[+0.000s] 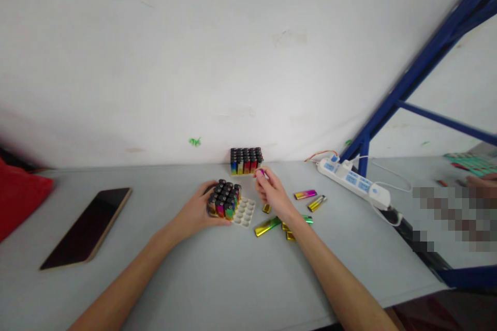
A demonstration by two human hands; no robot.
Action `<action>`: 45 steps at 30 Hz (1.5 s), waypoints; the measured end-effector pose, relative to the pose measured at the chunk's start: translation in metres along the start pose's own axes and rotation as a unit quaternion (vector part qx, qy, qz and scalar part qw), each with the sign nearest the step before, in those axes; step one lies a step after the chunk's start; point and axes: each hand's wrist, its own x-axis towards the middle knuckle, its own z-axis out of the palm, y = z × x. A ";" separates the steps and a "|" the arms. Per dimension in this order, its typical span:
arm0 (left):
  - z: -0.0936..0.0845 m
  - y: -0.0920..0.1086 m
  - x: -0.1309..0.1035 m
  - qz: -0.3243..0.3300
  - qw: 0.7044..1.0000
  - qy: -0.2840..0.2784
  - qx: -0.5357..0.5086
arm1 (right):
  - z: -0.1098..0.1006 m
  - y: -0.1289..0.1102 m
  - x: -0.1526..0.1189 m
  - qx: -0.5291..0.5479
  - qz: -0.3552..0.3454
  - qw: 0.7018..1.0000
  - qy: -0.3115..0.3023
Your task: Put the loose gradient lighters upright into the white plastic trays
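My left hand (198,208) is wrapped round the near-left side of a block of black-topped lighters (225,195) standing upright in a white tray (244,213). The right part of that tray shows bare round holes. My right hand (268,186), to the right of the tray, pinches a lighter of which only a small purple end (262,171) shows; the fingers hide the rest. Beside and under my right forearm lie several shiny lighters, among them a yellow-green one (267,226), a purple-yellow one (305,194) and a gold one (317,203).
A second tray packed with lighters (246,161) stands against the wall. To the left lie a dark phone or tablet (87,227) and a red cloth-like item (21,196). A white power strip (355,183) with cables sits beside a blue metal frame (388,106). A co-worker's hand (483,184) shows at far right.
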 end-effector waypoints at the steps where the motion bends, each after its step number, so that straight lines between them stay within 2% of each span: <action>1: -0.001 0.000 0.000 -0.001 1.000 -0.003 0.005 | 0.003 0.003 -0.002 -0.052 -0.024 0.998 0.022; 3: -0.002 0.001 -0.001 0.002 1.000 -0.013 0.012 | 0.009 0.009 -0.008 -0.146 -0.064 0.985 0.066; 6: -0.004 0.004 -0.002 0.004 1.000 -0.021 0.013 | 0.014 0.017 -0.016 -0.226 -0.061 0.968 0.091; 9: -0.006 0.008 -0.002 0.002 1.000 -0.023 0.013 | 0.015 0.022 -0.019 -0.247 -0.045 0.963 0.097; 14: -0.007 0.010 -0.001 -0.003 1.000 -0.025 0.011 | 0.012 0.025 -0.017 -0.263 -0.072 0.956 0.108; 20: -0.001 0.004 -0.003 0.005 1.000 -0.017 0.006 | 0.003 0.023 -0.018 -0.290 -0.131 0.946 0.051; 24: 0.000 0.002 -0.004 0.014 1.000 -0.011 -0.002 | -0.004 0.022 -0.019 -0.354 -0.195 0.914 0.026; 28: 0.000 0.004 -0.003 0.016 1.000 -0.011 -0.008 | -0.008 0.030 -0.017 -0.391 -0.179 0.903 0.009; 32: 0.000 0.005 -0.003 0.014 1.000 -0.008 -0.009 | -0.011 0.040 -0.012 -0.414 -0.194 0.889 -0.021; 37: -0.001 0.004 -0.002 0.015 1.000 -0.011 0.000 | -0.019 0.038 -0.007 -0.468 -0.184 0.864 -0.036; 43: 0.001 0.001 0.000 0.014 1.000 -0.019 0.015 | -0.003 0.032 -0.008 -0.548 -0.152 0.821 -0.043; 45: 0.001 0.001 0.000 0.010 1.000 -0.016 0.014 | 0.000 0.031 -0.008 -0.552 -0.145 0.819 -0.057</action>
